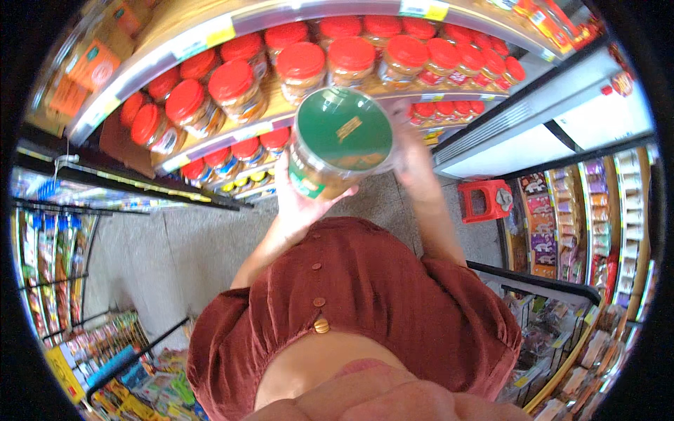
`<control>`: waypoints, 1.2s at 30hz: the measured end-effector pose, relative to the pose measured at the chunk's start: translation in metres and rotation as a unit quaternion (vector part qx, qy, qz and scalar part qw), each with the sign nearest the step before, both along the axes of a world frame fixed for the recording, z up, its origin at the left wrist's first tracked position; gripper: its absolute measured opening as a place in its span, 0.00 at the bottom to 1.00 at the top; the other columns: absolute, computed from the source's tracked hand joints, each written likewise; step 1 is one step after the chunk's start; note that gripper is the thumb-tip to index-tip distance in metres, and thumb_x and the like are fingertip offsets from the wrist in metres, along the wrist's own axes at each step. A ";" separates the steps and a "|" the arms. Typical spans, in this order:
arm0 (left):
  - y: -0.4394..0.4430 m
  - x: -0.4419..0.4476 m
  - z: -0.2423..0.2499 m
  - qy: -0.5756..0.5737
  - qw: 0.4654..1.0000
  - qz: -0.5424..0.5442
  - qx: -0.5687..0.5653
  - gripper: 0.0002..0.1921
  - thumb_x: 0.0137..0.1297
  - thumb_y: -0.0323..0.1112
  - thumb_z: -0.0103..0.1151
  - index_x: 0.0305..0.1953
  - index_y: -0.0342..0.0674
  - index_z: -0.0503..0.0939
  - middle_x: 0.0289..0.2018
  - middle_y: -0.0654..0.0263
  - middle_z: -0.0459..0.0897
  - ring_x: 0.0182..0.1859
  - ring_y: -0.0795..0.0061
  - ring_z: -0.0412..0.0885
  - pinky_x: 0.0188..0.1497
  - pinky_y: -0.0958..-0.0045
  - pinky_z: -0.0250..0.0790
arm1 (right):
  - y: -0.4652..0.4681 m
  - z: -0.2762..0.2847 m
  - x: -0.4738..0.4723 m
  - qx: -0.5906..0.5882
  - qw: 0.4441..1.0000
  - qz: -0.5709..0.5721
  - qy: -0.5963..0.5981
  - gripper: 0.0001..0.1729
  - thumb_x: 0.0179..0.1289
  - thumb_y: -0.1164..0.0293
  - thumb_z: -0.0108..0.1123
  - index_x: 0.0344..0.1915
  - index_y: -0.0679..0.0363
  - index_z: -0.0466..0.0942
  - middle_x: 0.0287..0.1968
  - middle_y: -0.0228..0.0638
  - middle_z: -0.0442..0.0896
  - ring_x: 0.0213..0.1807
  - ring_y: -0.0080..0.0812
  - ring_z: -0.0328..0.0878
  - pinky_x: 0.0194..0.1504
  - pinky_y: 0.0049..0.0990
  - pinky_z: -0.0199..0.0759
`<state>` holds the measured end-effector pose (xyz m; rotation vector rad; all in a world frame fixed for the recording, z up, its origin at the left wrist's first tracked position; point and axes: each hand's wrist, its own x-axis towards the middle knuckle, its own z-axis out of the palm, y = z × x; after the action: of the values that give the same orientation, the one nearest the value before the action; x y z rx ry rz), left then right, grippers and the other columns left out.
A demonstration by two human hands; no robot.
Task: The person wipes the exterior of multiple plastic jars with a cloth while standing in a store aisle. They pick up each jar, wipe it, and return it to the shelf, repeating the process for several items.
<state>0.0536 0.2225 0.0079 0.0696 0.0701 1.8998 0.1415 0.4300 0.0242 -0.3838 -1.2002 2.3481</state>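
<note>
My left hand [303, 197] grips a large clear container [316, 176] from its left side and below. Its round green lid [342, 121] faces up and bears a small patch of printing. Brownish contents and a green label show through the wall. Close against the container's right side is my right hand [410, 152], blurred by motion; whether it touches the wall or holds anything is unclear. Just beyond stand rows of red-lidded jars [300, 66] on a wooden shelf.
A lower shelf [231, 142] carries more red-lidded jars. Orange-labelled containers [89, 68] stand at upper left. A white glass-topped cabinet [505, 142] and a red plastic stool [484, 201] are on the right. Packaged goods [545, 221] line racks around the grey floor [152, 247].
</note>
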 end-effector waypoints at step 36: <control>-0.036 -0.044 -0.004 0.043 0.966 0.215 -0.138 0.40 0.60 0.66 0.52 0.67 0.48 0.63 0.66 0.53 0.65 0.65 0.46 0.65 0.59 0.40 0.64 | -0.045 0.068 -0.055 0.093 0.989 0.022 0.110 0.26 0.75 0.58 0.47 0.63 0.65 0.66 0.59 0.40 0.76 0.61 0.32 0.74 0.63 0.35 0.68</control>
<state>0.0097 0.1863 0.0044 -0.0594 0.4387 2.3006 0.0860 0.3848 0.0919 -0.0343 -1.3149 2.2223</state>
